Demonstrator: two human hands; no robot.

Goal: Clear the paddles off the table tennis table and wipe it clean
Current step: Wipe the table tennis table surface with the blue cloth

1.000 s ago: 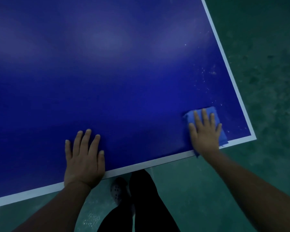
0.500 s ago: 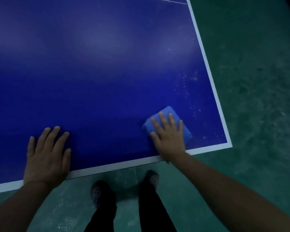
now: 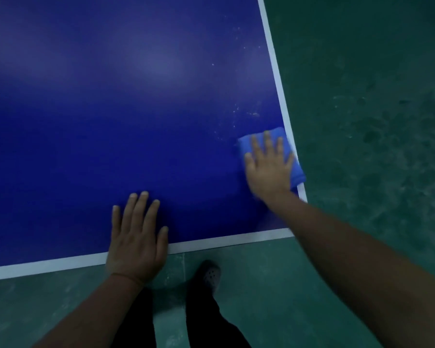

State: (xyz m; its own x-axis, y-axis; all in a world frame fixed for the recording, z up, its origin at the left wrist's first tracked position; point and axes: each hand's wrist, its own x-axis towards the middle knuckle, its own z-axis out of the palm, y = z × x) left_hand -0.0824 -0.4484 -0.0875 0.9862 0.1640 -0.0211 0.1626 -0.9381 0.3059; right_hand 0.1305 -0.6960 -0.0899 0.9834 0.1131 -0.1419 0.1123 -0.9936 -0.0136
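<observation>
The dark blue table tennis table [image 3: 116, 101] with a white border fills the upper left. My right hand [image 3: 269, 169] lies flat, fingers spread, pressing a folded light blue cloth [image 3: 296, 172] onto the table at its right edge, close to the near right corner; the cloth overhangs the white line slightly. My left hand [image 3: 136, 237] rests palm down, fingers apart, on the near edge of the table and holds nothing. White specks of dirt [image 3: 251, 113] lie on the surface just beyond the cloth. No paddle is in view.
Green floor [image 3: 374, 121] surrounds the table on the right and near side. My legs in dark trousers and a perforated shoe [image 3: 211, 275] stand just below the table's near edge.
My right hand has slid the cloth to the right, from inside the near edge out to the right border. My left hand still rests flat on the near edge.
</observation>
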